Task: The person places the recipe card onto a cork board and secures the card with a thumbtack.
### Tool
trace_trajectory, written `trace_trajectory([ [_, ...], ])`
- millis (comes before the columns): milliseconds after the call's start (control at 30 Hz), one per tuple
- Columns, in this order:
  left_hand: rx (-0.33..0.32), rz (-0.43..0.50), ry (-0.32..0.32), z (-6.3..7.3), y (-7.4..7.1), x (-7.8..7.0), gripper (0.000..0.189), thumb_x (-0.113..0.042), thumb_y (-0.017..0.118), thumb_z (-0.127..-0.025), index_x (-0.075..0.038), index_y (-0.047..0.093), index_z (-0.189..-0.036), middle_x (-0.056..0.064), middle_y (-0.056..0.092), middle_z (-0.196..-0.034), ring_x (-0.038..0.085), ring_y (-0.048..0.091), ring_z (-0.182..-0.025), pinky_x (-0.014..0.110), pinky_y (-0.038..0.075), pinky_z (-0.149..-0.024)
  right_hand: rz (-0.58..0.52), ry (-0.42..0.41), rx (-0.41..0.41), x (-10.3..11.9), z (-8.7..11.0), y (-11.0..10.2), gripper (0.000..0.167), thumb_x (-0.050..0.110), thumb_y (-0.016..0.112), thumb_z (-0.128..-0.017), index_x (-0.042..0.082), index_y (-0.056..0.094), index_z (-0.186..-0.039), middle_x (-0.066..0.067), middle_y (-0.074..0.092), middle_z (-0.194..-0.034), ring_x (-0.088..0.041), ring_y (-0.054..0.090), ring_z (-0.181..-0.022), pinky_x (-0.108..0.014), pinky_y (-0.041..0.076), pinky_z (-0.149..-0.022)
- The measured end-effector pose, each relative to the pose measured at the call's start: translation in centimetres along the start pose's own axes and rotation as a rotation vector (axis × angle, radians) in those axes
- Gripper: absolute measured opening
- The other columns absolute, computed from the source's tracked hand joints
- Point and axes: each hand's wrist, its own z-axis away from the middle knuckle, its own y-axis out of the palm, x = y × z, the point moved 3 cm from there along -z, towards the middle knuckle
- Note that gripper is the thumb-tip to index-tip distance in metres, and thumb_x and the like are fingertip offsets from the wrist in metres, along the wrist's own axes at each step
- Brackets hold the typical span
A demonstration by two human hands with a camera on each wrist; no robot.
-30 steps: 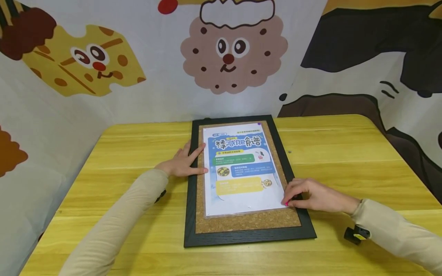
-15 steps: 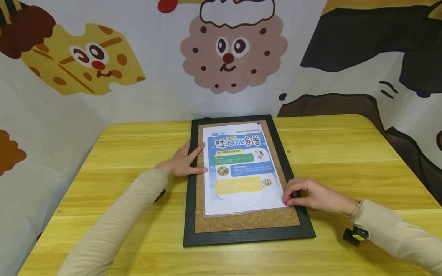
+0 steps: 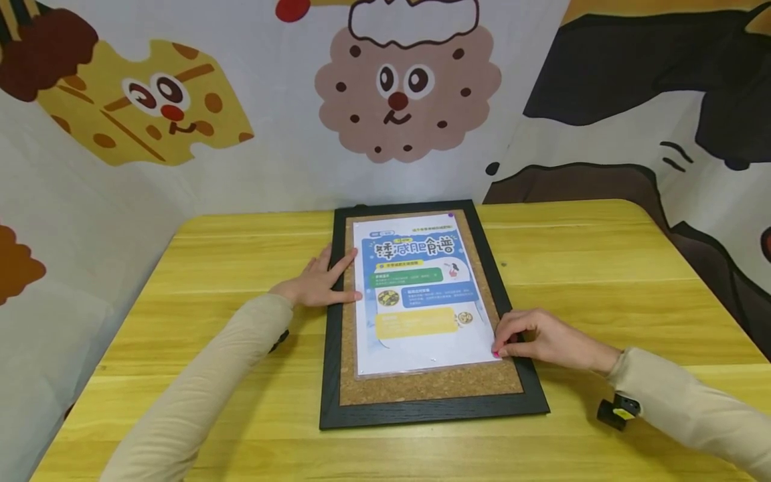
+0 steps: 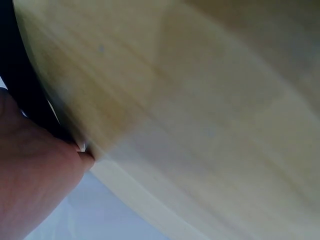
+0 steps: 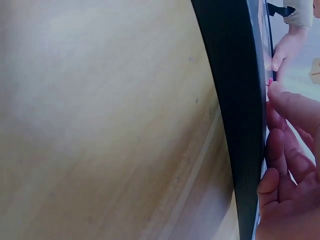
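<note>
A printed poster [image 3: 421, 348] with blue, green and yellow blocks lies on a black-framed cork board [image 3: 434, 388]. At the poster's lower right corner, my right hand [image 3: 545, 340] pinches a pink push pin [image 3: 496, 353] between thumb and fingers. The right wrist view shows the pink pin [image 5: 270, 81] at the thumb tip, beside the black frame [image 5: 237, 100]. My left hand [image 3: 316, 282] lies with fingers spread across the frame's left side, thumb and index fingertip at the poster's left edge. A purple push pin [image 3: 450, 215] sits in the upper right corner.
The board rests on a yellow wood-grain table [image 3: 229, 268], its far end near a cartoon-printed wall covering [image 3: 271, 187]. A small dark spot [image 3: 503, 264] marks the tabletop right of the frame. Black cameras sit on both wrists, the right one [image 3: 617, 412] plainly visible.
Very little differs. My right fingers stay at the same corner, and less of the pink push pin shows beneath them. My left hand keeps its place on the frame.
</note>
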Motion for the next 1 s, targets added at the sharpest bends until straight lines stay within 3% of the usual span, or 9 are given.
trace_trajectory([
  [233, 0.002, 0.004, 0.011, 0.1, -0.2, 0.1, 0.093, -0.056, 0.053, -0.093, -0.021, -0.005, -0.156, 0.029, -0.021, -0.152, 0.045, -0.010, -0.141, 0.057, -0.001, -0.112, 0.010, -0.027, -0.003, 0.1, -0.2, 0.1, 0.015, 0.003, 0.072, -0.086, 0.015, 0.075, -0.094, 0.003, 0.068, -0.094, -0.014, 0.062, -0.086, -0.027, 0.052, -0.075],
  [533, 0.000, -0.009, -0.012, 0.0, -0.6, 0.4, 0.094, -0.060, 0.052, -0.092, -0.022, -0.006, -0.156, 0.029, -0.020, -0.153, 0.043, -0.010, -0.142, 0.055, -0.003, -0.112, 0.112, -0.095, 0.004, 0.6, -0.7, 0.2, 0.021, 0.001, 0.075, -0.083, 0.021, 0.074, -0.091, 0.005, 0.066, -0.095, -0.012, 0.059, -0.088, -0.027, 0.051, -0.075],
  [767, -0.001, 0.006, -0.002, 0.1, -0.3, 0.2, 0.094, -0.058, 0.052, -0.093, -0.021, -0.005, -0.156, 0.029, -0.020, -0.153, 0.043, -0.011, -0.142, 0.055, -0.003, -0.112, 0.068, -0.077, 0.014, -0.1, -0.4, 0.2, 0.019, 0.001, 0.075, -0.083, 0.018, 0.075, -0.092, 0.003, 0.066, -0.093, -0.013, 0.059, -0.085, -0.028, 0.052, -0.071],
  [1000, -0.016, 0.020, 0.002, 0.1, 0.0, 0.0, 0.093, -0.058, 0.053, -0.092, -0.021, -0.003, -0.157, 0.029, -0.019, -0.153, 0.043, -0.010, -0.142, 0.054, -0.003, -0.112, 0.000, -0.008, 0.019, -0.4, 0.1, 0.0, 0.012, 0.006, 0.074, -0.086, 0.016, 0.076, -0.093, 0.003, 0.066, -0.092, -0.014, 0.058, -0.085, -0.027, 0.051, -0.073],
])
